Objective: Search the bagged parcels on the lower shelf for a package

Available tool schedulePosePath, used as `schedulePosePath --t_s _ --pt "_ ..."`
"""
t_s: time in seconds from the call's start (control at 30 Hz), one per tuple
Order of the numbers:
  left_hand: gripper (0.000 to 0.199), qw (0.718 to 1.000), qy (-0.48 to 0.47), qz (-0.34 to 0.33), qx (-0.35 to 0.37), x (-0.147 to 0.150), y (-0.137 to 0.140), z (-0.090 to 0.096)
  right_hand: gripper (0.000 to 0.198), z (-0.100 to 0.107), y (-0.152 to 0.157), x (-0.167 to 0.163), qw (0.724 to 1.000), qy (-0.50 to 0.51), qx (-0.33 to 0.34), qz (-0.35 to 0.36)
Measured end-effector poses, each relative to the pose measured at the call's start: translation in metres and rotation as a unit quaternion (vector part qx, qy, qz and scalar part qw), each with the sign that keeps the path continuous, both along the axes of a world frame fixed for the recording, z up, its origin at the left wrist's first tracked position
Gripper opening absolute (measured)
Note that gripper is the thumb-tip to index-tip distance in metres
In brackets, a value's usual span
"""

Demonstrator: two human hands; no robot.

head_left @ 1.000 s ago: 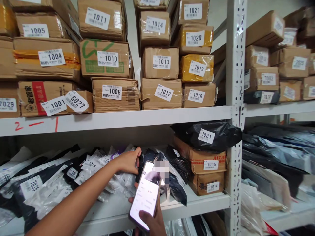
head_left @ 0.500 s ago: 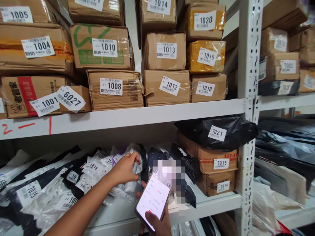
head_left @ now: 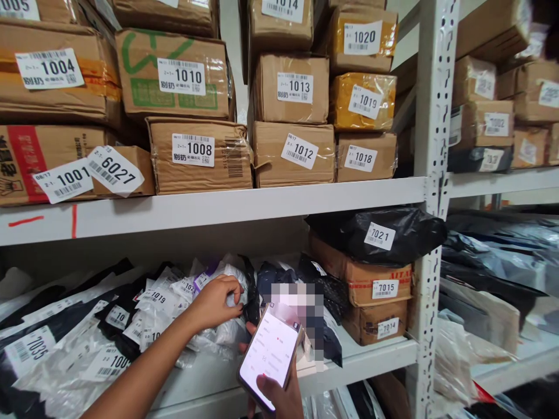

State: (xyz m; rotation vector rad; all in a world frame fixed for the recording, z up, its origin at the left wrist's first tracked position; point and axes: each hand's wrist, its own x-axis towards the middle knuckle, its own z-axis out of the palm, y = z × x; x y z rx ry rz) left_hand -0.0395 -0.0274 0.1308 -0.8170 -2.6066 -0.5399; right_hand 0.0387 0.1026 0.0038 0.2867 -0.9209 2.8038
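Note:
My left hand point(head_left: 216, 302) reaches onto the lower shelf point(head_left: 371, 355) and pinches the top edge of a white plastic parcel bag point(head_left: 231, 291) that stands among several black and white labelled bags. In front of it my right hand point(head_left: 279, 398) holds a smartphone point(head_left: 269, 354), lit screen tilted towards me, thumb on its lower edge. A blurred label sits just behind the phone.
The upper shelf point(head_left: 262, 206) carries stacked cardboard boxes with numbered labels such as 1008 point(head_left: 193, 149) and 1012 point(head_left: 299, 151). A black bag 7021 point(head_left: 384, 233) lies on boxes 7015 and 7014. A white upright post point(head_left: 432, 174) divides off the right bay of boxes and bags.
My left hand has curled from flat against the bags into a pinch on the white bag's edge. The phone has dropped slightly. The view has tilted down.

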Motion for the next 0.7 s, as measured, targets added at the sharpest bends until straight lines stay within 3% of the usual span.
schedulePosePath --t_s 0.1,0.17,0.27,0.4,0.57,0.7 --pt "0.034 0.997 -0.053 0.012 0.062 0.004 0.008 0.007 0.102 0.002 0.005 0.001 1.000 0.004 -0.007 0.021" --pt "0.044 0.995 -0.062 0.054 0.064 0.004 0.014 0.010 0.095 0.004 0.008 0.002 0.999 0.007 -0.011 0.036" --pt "0.031 0.992 -0.059 0.104 0.040 -0.001 0.019 0.010 0.090 0.004 0.014 0.001 0.999 0.006 0.005 0.046" --pt "0.013 0.989 -0.078 0.116 0.043 -0.008 0.016 0.009 0.095 0.002 0.021 -0.002 0.997 0.013 0.055 0.047" --pt "0.019 0.983 -0.060 0.170 0.037 -0.011 0.024 0.016 0.109 0.001 0.018 -0.002 0.997 0.010 0.053 0.055" --pt "0.024 0.984 -0.047 0.171 0.007 -0.015 0.033 0.020 0.112 0.000 0.009 -0.001 0.999 0.008 0.027 0.038"
